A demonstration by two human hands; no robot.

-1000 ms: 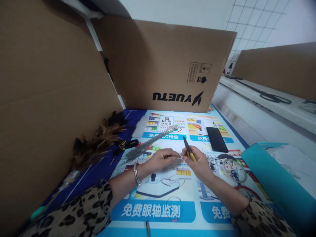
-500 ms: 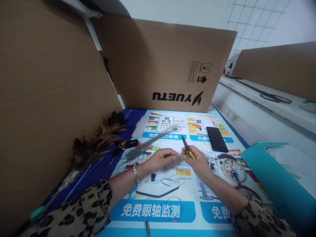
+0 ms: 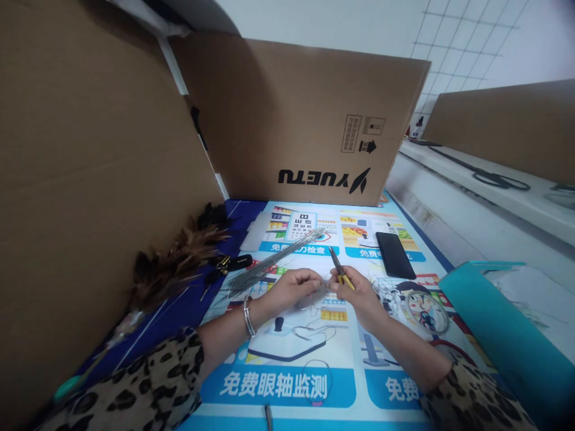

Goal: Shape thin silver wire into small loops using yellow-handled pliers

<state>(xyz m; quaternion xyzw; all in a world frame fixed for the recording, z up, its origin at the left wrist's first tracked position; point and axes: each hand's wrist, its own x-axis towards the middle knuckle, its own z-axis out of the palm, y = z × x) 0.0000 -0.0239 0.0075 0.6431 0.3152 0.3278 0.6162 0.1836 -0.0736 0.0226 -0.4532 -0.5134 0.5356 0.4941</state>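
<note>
My left hand is closed in a pinch on a thin bent wire held just above the printed table mat. My right hand is wrapped round yellow-handled pliers, whose dark jaws point up and away, and its fingertips also meet the wire. The two hands touch at the fingertips. A silver bangle sits on my left wrist. A heart-shaped wire piece lies on the mat below the hands.
A bundle of straight wires lies left of the hands. A feather duster and small black tools lie along the left cardboard wall. A black phone lies at the right, a teal tray beyond it. A cardboard box stands behind.
Both hands stayed together at the same spot; the pliers' jaws shifted slightly left and the wire between the fingers turned a little.
</note>
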